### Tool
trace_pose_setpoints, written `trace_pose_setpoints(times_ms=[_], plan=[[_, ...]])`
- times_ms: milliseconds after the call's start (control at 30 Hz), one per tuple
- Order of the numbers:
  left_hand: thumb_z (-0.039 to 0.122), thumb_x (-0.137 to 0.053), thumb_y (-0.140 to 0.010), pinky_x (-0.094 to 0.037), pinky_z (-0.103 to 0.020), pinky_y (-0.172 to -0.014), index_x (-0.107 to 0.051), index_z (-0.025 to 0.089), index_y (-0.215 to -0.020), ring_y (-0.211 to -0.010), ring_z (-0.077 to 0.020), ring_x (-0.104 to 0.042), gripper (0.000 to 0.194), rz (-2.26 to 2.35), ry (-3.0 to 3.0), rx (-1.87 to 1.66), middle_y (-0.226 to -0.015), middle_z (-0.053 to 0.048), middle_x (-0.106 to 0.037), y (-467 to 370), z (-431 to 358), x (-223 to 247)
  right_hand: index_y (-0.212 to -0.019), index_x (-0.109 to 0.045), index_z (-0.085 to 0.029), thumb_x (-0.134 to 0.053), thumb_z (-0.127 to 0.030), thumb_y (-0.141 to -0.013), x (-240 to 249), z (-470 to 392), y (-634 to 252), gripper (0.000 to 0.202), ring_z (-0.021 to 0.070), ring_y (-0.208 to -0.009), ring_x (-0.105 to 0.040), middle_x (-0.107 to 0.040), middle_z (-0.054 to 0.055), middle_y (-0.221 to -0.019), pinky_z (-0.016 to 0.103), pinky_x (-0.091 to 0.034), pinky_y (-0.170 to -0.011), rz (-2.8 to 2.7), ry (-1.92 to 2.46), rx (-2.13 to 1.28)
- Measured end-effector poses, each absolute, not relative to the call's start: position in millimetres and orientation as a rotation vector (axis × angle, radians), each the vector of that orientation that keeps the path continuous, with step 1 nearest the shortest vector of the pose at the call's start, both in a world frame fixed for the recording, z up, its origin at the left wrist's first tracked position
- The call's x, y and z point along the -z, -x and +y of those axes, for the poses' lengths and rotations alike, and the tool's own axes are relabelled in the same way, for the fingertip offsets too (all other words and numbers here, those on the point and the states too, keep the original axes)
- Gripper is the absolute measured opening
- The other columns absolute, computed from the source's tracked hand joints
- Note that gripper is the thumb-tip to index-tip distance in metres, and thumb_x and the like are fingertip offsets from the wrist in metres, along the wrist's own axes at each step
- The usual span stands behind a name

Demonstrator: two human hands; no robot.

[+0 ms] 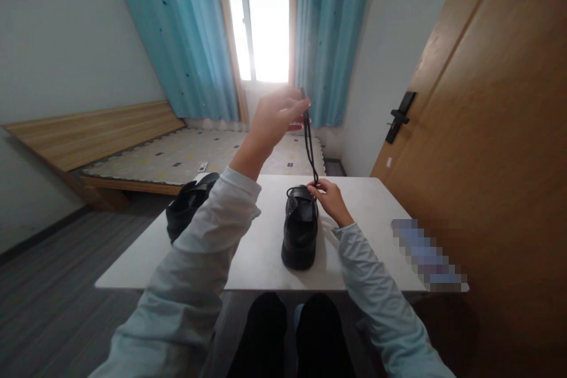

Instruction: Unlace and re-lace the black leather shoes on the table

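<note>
A black shoe (pixel 299 242) stands upright on the white table (pixel 257 260), its heel towards me. From its right side a dark shoelace (pixel 309 144) runs up in a doubled strand. My left hand (pixel 280 113) is raised well above the shoe and pinches the upper end of the lace. Close beside the shoe's right side, my right hand (pixel 331 198) has its fingers closed on the lower part of the same lace. A second black shoe (pixel 183 204) sits at the table's left, partly hidden behind my left sleeve.
A blurred-out flat item (pixel 425 254) lies on the table's right side. Beyond the table stands a bed (pixel 146 156) with a wooden headboard, below a window with blue curtains (pixel 190 41). A wooden door (pixel 500 130) rises at the right. My knees are under the near edge.
</note>
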State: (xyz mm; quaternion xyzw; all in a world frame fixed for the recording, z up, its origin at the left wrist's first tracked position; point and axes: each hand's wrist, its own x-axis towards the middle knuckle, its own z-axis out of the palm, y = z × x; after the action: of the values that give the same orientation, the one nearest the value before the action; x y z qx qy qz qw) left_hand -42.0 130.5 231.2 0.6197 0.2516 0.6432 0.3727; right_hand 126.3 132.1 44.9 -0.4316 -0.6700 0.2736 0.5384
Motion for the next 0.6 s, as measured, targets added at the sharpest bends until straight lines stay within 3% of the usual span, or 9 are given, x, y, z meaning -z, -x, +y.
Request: trace_pose_setpoints(times_ms=[100, 233, 467, 600], plan=[[0.024, -0.072, -0.072, -0.053, -0.022, -0.064, -0.060, 0.015, -0.078, -0.068, -0.0122, -0.065, 0.016, 0.689, -1.639, -1.699, -0.066, 0.002, -0.061, 42.6, 125.7, -237.4, -0.077, -0.068, -0.017, -0.064, -0.038, -0.075, -43.4, 133.6, -128.8, 0.022, 0.0147, -0.060, -0.063, -0.067, 0.003, -0.073, 0.027, -0.048, -0.059, -1.514, 1.088, -0.601], [0.029, -0.073, -0.071, -0.051, -0.020, -0.062, -0.059, 0.017, -0.074, -0.071, -0.0126, -0.065, 0.019, 0.676, -1.672, -1.754, -0.068, 0.001, -0.062, 45.7, 122.0, -242.2, -0.065, -0.068, -0.016, -0.067, -0.043, -0.073, -43.6, 134.6, -132.3, 0.029, 0.0152, -0.059, -0.060, -0.064, 0.002, -0.059, 0.027, -0.046, -0.060, -1.436, 1.135, -0.550], [0.024, -0.072, -0.071, -0.051, -0.021, -0.062, -0.061, 0.015, -0.073, -0.070, -0.0122, -0.064, 0.014, 0.692, -1.667, -1.753, -0.065, 0.001, -0.059, 46.4, 125.0, -243.0, -0.072, -0.071, -0.016, -0.070, -0.047, -0.070, -59.7, 135.7, -134.9, 0.031, 0.0128, -0.059, -0.057, -0.063, 0.001, -0.062, 0.027, -0.049, -0.058, -1.284, 0.888, -0.662], [0.026, -0.073, -0.070, -0.047, -0.018, -0.052, -0.060, 0.017, -0.066, -0.062, -0.0099, -0.059, 0.016, 0.707, -1.810, -1.861, -0.060, 0.002, -0.056, 46.0, 123.7, -247.6, -0.078, -0.071, -0.016, -0.066, -0.047, -0.074, -59.5, 137.3, -135.3, 0.032, 0.0126, -0.060, -0.058, -0.063, 0.002, -0.065, 0.028, -0.050, -0.061, -1.351, 0.849, -0.707]])
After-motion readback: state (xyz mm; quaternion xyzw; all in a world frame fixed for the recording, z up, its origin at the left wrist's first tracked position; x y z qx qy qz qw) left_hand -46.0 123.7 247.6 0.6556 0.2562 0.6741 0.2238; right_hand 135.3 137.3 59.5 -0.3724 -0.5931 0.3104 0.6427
